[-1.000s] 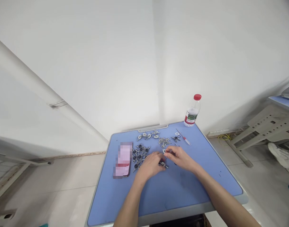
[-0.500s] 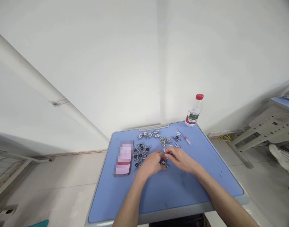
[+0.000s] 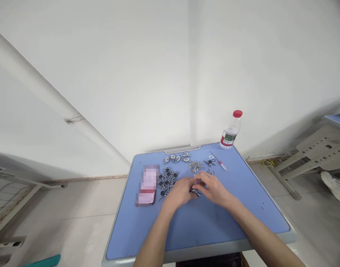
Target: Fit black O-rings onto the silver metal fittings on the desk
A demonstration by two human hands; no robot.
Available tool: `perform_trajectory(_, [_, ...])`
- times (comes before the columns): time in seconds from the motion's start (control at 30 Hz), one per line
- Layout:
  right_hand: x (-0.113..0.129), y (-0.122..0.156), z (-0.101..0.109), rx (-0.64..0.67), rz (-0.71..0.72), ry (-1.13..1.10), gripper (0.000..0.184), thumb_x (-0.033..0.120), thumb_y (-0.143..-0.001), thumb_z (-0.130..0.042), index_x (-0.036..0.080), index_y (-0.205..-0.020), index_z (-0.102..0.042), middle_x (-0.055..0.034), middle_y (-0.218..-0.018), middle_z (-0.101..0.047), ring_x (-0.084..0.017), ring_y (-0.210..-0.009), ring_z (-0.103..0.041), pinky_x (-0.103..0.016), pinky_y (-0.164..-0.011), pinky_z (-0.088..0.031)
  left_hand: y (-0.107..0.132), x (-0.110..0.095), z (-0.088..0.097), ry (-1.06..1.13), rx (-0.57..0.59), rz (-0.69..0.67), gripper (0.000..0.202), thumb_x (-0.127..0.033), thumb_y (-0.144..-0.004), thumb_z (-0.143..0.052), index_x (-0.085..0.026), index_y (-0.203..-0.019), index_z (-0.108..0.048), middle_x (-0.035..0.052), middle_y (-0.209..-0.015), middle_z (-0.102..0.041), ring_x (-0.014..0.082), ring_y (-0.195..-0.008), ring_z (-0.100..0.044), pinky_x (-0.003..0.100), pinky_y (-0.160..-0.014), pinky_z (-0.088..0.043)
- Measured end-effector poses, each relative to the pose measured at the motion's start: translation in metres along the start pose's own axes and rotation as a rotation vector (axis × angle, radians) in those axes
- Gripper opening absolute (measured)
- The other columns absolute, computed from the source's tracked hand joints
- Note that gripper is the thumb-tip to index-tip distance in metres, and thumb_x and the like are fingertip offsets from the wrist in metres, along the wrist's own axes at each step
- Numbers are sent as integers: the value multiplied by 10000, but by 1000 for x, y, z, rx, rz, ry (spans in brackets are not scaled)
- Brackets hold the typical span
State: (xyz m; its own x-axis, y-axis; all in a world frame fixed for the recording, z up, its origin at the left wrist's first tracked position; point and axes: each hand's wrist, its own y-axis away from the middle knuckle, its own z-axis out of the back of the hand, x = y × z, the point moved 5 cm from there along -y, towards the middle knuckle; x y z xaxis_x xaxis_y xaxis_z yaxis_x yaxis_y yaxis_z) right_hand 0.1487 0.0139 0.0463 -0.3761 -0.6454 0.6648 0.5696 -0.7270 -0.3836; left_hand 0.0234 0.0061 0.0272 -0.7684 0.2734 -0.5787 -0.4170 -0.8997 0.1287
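My left hand (image 3: 181,191) is closed round a small metal part with a black piece (image 3: 195,192), holding it low over the blue desk. Only the part's right end shows past my fingers. Thumb and fingers of my right hand (image 3: 213,188) are pinched together just above that part. What they grip is hidden. Left of my hands lie several metal fittings with round black discs (image 3: 167,182). Beyond them is a pile of flat-headed metal pieces (image 3: 196,165), and a group of bare metal brackets (image 3: 177,158) lies near the far edge.
The blue desk (image 3: 222,230) stands against a white wall. A phone (image 3: 148,185) lies at its left. A red-capped bottle (image 3: 230,131) stands at the far right corner. A screwdriver with a clear handle (image 3: 222,165) lies near several tiny parts (image 3: 211,172) and another black-disc fitting (image 3: 210,162).
My right fingers have shifted slightly over the held part, and the dark piece that showed between them is now hidden. My left hand keeps its hold. The view has shifted slightly.
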Motion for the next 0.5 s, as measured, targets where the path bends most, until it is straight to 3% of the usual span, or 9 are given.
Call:
perform_trajectory(0.17, [6, -1, -1, 16, 75, -14, 232, 220, -973, -364, 216, -1044, -584, -53, -861, -599, -169, -760, -541, -290, -681, -450, 1, -1, 0, 19, -5, 16, 135, -221, -718, -587, -197, -846, -622, 41, -836, -636, 219, -790, -580, 297, -662, -387])
perform_trajectory(0.33, [11, -1, 0, 55, 106, -48, 268, 186, -975, -341, 219, -1122, -562, -57, -887, -614, -178, -799, -546, -308, -714, -459, 2, -3, 3, 65, -26, 0, 173, -195, -723, -581, -186, -893, -617, 35, -850, -642, 204, -787, -576, 287, -666, -389])
perform_trajectory(0.5, [13, -1, 2, 85, 112, -38, 320, 171, -977, -329, 237, -1240, -500, -60, -948, -623, -187, -858, -552, -332, -761, -468, 1, -2, 0, 88, 15, -15, 84, -188, -724, -593, -184, -803, -622, 19, -817, -643, 189, -755, -569, 286, -656, -382])
